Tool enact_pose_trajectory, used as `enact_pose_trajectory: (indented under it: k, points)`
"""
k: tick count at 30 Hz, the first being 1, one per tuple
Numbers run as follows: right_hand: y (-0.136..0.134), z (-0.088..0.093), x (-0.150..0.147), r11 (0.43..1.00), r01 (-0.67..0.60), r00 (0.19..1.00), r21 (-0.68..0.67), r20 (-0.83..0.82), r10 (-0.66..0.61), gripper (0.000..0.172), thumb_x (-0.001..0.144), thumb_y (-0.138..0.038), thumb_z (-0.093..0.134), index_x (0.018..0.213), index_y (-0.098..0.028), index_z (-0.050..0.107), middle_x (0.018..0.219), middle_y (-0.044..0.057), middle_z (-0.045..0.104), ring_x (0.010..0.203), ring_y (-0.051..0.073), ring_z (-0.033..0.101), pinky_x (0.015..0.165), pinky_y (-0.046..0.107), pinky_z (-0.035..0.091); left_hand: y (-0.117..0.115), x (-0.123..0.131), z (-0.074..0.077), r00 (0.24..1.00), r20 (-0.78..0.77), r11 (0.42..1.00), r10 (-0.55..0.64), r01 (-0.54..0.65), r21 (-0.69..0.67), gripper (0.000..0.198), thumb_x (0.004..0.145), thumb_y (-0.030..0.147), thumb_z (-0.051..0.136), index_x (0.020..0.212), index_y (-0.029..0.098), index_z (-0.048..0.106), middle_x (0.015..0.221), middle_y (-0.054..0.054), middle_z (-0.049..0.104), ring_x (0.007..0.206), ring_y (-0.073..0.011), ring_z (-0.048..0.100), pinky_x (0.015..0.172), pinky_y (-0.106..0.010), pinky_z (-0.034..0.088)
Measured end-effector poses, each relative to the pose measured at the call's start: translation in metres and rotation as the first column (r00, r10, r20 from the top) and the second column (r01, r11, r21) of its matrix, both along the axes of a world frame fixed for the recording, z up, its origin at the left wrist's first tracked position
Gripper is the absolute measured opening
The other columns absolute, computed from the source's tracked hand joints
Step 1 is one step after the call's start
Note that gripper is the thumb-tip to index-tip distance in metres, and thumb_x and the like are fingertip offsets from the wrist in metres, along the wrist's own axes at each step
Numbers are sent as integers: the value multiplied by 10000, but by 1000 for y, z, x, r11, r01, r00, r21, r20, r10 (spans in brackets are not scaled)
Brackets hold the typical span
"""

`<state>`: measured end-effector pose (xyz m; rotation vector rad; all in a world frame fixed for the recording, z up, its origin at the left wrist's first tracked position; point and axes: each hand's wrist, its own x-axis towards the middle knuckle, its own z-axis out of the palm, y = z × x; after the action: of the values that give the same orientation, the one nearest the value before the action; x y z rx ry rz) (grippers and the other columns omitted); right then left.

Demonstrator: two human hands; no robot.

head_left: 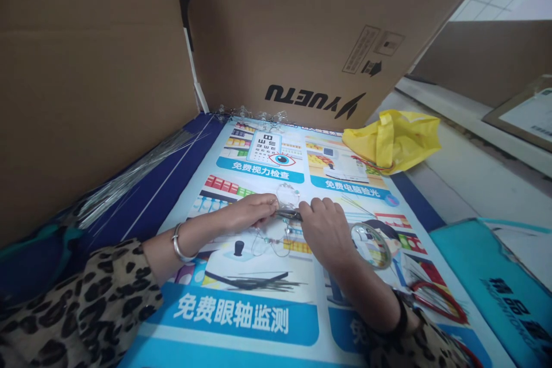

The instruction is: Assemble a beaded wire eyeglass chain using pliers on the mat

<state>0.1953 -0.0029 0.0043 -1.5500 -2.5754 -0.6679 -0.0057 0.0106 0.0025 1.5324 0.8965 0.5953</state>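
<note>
Over the printed poster, my left hand (254, 209) is closed in a pinch on a thin wire piece strung with clear and pale blue beads (271, 240). Loops of this beaded wire show above and below the fingers. My right hand (328, 230) wraps round a pair of pliers (290, 214), whose metal jaws point left and meet the wire close to my left fingertips. The handles are hidden inside my right fist. Whether the jaws are closed on the wire is too small to tell.
Cardboard walls (276, 29) stand behind and at the left. Wire bundles (142, 175) lie left, short dark wires (267, 282) in front. At the right are a clear roll (371, 245), red handles (440, 302), a yellow bag (401, 141) and a teal bag (487, 276).
</note>
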Motion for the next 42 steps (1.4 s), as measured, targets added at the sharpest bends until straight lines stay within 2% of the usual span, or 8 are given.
enact_pose_trajectory:
  k: [7,16,27,35,39,42]
  points:
    - [-1,-1,0,1000,-7,1000,-30,-11,6,126,808,-127,452,814,-191,560,762,69,549,741,202,425,634,324,196,0,1,-2,1000,-3,999,-1,1,-32,266,830,407,415,702,176,447,561,37,413,517,-102,360,500,-231,292]
    - [-1,-6,0,998,-38,999,-52,-31,36,120,787,-146,468,796,-193,578,738,58,571,720,193,441,619,317,198,0,0,4,999,3,998,-48,48,-49,296,844,405,392,665,172,433,554,35,443,487,-92,355,493,-232,285]
    - [-2,-10,0,996,-16,998,-88,-61,11,92,732,-188,501,774,-188,583,720,52,595,705,186,490,608,303,228,1,-2,-1,997,-12,997,-81,81,3,296,871,374,353,669,173,435,556,37,432,487,-90,351,509,-234,288]
    - [-4,-9,-1,992,5,997,-129,-77,-15,88,738,-208,505,783,-194,580,733,43,604,713,181,507,606,291,243,-1,-2,5,995,-66,997,-73,75,25,268,866,333,347,672,176,445,551,38,417,501,-100,359,514,-241,290]
    - [-2,-10,1,996,-37,996,-81,-83,31,78,727,-207,515,759,-191,584,714,47,591,706,183,487,610,296,237,-1,-1,9,993,-81,996,-82,85,25,274,866,328,346,654,177,432,533,39,412,502,-101,357,524,-243,295]
    - [0,-11,3,993,-105,991,-58,-95,99,76,716,-195,518,747,-190,588,712,47,582,708,182,466,622,300,235,-1,-1,11,990,-84,993,-110,106,-47,255,849,335,381,668,170,453,523,41,407,481,-94,343,495,-238,279]
